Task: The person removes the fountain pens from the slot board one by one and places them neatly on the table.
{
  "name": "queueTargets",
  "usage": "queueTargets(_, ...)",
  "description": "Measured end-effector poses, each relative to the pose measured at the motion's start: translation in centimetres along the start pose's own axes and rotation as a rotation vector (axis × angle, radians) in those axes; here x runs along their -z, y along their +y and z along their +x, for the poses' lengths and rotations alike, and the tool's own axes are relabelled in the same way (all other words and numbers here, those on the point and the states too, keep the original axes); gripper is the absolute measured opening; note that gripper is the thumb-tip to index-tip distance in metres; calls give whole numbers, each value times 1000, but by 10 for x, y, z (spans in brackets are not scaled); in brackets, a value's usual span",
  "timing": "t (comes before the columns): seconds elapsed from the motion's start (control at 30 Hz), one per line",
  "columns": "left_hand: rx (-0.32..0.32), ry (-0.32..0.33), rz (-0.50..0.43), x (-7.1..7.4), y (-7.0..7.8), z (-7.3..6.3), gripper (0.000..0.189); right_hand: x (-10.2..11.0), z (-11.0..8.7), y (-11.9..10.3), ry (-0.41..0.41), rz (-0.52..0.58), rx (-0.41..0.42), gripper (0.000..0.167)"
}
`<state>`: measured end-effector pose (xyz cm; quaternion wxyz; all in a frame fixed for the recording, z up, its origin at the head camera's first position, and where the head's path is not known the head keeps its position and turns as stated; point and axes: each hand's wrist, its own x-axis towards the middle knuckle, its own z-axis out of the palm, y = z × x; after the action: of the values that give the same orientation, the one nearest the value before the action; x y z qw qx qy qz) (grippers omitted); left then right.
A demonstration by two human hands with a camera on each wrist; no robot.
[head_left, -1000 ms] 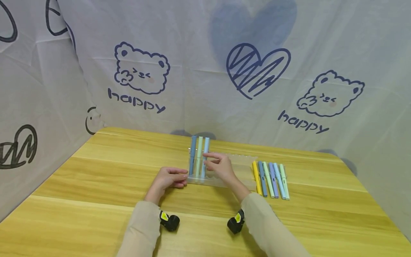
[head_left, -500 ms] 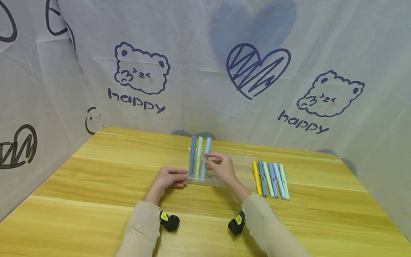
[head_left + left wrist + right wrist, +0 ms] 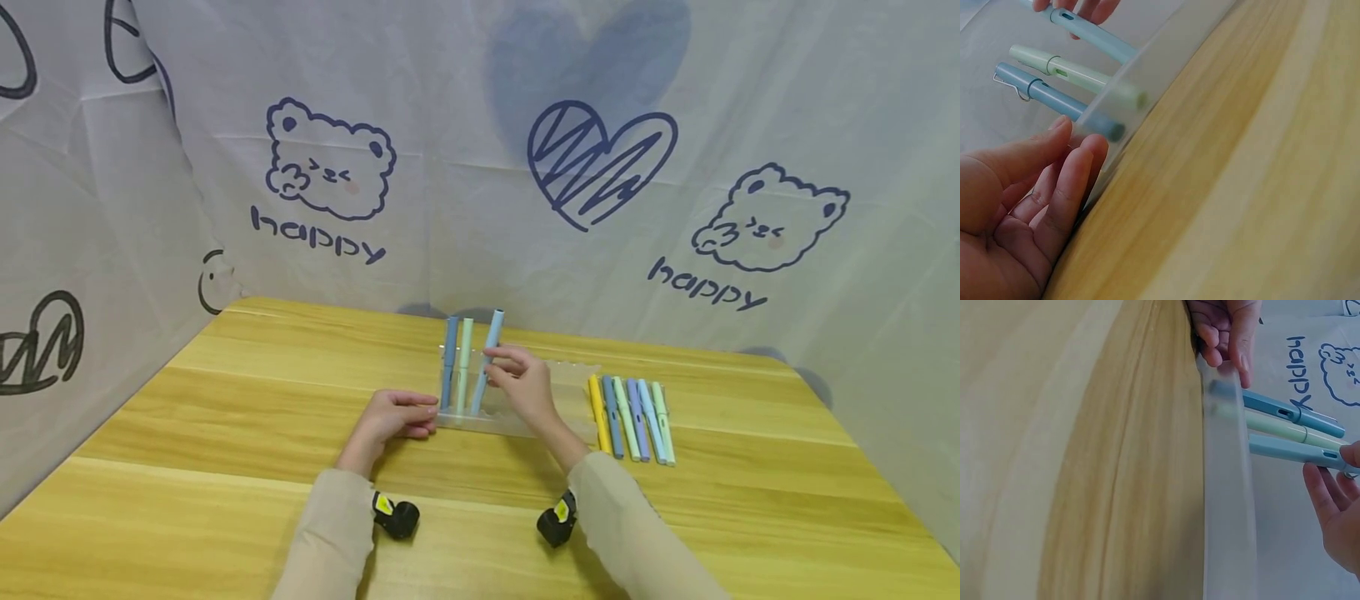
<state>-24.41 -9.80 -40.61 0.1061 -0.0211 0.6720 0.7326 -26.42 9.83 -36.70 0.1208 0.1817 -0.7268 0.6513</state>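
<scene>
A translucent plastic pen rack (image 3: pixel 491 424) stands on the table with a dark blue pen (image 3: pixel 450 350) and a light green pen (image 3: pixel 466 346) leaning upright at its left end. My left hand (image 3: pixel 397 415) pinches the rack's left front corner, thumb and fingertips meeting there in the left wrist view. Beside the green pen, a light blue pen (image 3: pixel 495 327) leans to the right. My right hand (image 3: pixel 525 387) pinches this pen around its middle between thumb and fingers (image 3: pixel 1317 484). The pen's lower end is behind the rack's front lip (image 3: pixel 1229 487).
Right of the rack lies a row of capped pens: a yellow pen (image 3: pixel 598 414) nearest, then blue, green and purple ones. The wooden table (image 3: pixel 225 400) runs back to a white printed cloth (image 3: pixel 465 208). Each wrist carries a small black camera (image 3: pixel 401 520).
The top of the light blue pen has tilted to the right and risen slightly. My right hand has shifted a little right and up with it. The left hand stays at the rack's corner.
</scene>
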Motion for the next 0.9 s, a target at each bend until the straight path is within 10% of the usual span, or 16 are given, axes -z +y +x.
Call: queueTargets(0.9, -14, -9, -18, 0, 0, 0, 28, 38, -2, -6, 85, 46, 8, 21)
